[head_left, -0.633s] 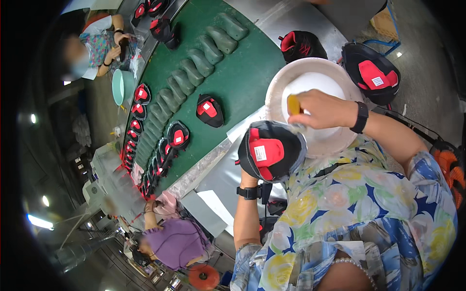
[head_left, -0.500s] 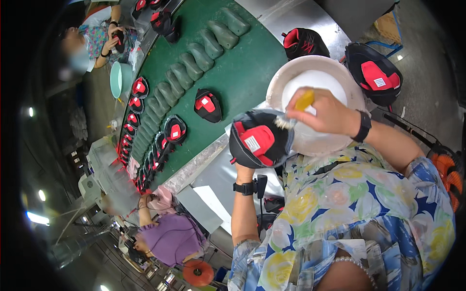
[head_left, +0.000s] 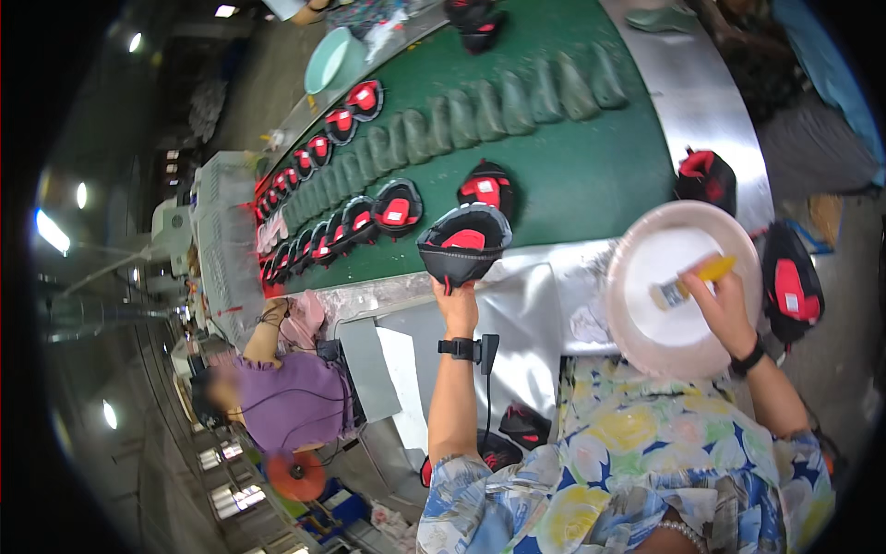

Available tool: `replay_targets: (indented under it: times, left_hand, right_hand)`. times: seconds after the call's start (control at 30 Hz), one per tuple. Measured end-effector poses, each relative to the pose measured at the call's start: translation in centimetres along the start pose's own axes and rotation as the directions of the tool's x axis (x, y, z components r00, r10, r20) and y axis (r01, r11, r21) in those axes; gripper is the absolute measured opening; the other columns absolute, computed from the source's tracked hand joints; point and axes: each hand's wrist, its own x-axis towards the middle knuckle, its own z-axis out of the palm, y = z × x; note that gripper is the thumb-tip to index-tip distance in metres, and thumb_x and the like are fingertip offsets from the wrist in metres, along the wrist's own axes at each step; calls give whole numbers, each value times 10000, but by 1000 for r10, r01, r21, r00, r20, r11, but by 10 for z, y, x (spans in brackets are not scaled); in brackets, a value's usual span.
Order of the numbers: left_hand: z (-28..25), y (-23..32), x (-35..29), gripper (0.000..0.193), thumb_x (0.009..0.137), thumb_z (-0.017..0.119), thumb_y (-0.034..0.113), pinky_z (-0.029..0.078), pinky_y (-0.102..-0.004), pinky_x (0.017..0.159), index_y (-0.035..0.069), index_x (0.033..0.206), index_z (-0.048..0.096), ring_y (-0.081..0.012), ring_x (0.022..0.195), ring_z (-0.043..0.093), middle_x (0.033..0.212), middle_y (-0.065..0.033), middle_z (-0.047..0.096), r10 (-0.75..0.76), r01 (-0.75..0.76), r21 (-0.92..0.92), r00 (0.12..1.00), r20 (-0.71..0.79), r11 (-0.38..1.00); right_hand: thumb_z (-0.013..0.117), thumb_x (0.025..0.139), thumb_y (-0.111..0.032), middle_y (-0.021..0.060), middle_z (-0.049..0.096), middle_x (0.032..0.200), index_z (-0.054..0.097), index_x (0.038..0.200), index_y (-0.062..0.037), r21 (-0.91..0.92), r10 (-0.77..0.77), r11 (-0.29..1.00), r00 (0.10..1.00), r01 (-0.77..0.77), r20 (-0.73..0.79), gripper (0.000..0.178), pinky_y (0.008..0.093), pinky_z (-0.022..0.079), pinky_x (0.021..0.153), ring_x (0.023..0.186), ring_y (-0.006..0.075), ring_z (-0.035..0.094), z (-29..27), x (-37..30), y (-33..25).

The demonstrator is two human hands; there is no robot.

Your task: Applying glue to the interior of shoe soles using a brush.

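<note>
My left hand [head_left: 456, 305] holds a black and red shoe upper [head_left: 463, 245] from below, at the near edge of the green conveyor belt [head_left: 591, 157]. My right hand [head_left: 724, 309] grips a yellow-handled brush [head_left: 690, 283], its bristles over the white glue in a round pale basin [head_left: 646, 346]. The two hands are well apart, the basin to the right of the shoe upper.
Rows of black and red shoe uppers [head_left: 355, 222] and green lasts [head_left: 480, 111] lie along the belt. More uppers [head_left: 706, 175] sit on the metal edge beside the basin, one [head_left: 789, 286] at its right. A person in purple [head_left: 295, 397] works at my left.
My left hand has carried the shoe upper away from the basin toward the belt. The brush has left the upper and now dips into the basin.
</note>
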Motion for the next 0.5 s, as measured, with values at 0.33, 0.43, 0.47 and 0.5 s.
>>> replay_targets:
  times: [0.33,0.43,0.47,0.5]
  left_hand:
    - [-78,-69,165,427,1000,482,36,570,-373,826,175,1396,405,-247,1029,633,1260,-91,580,-230,201,-276,970,-76,940]
    - [-120,-89,190,517,943,428,-68,558,-372,757,154,1408,388,-260,911,639,1189,-125,595,-281,263,-99,916,-287,960]
    - [-132,-97,190,503,919,453,-80,542,-366,743,123,1378,432,-260,881,627,1144,-125,602,-230,259,19,886,-403,966]
    - [-141,-108,179,503,919,453,-80,542,-366,743,123,1378,432,-260,881,627,1144,-125,602,-250,282,18,878,-409,959]
  right_hand:
    - [675,926,-96,63,670,873,616,952,-7,43,302,950,947,-308,108,109,277,493,755,827,131,632,31,-12,14]
    - [668,936,-100,57,671,897,607,970,-10,88,368,921,923,-379,116,114,274,492,768,842,122,628,33,-10,19]
    - [666,939,-102,55,669,903,602,974,-11,72,377,919,919,-387,116,117,271,491,771,843,119,626,32,-9,19]
    - [663,942,-104,52,667,909,596,978,-12,60,383,918,916,-392,120,120,268,490,774,845,116,624,31,-12,19]
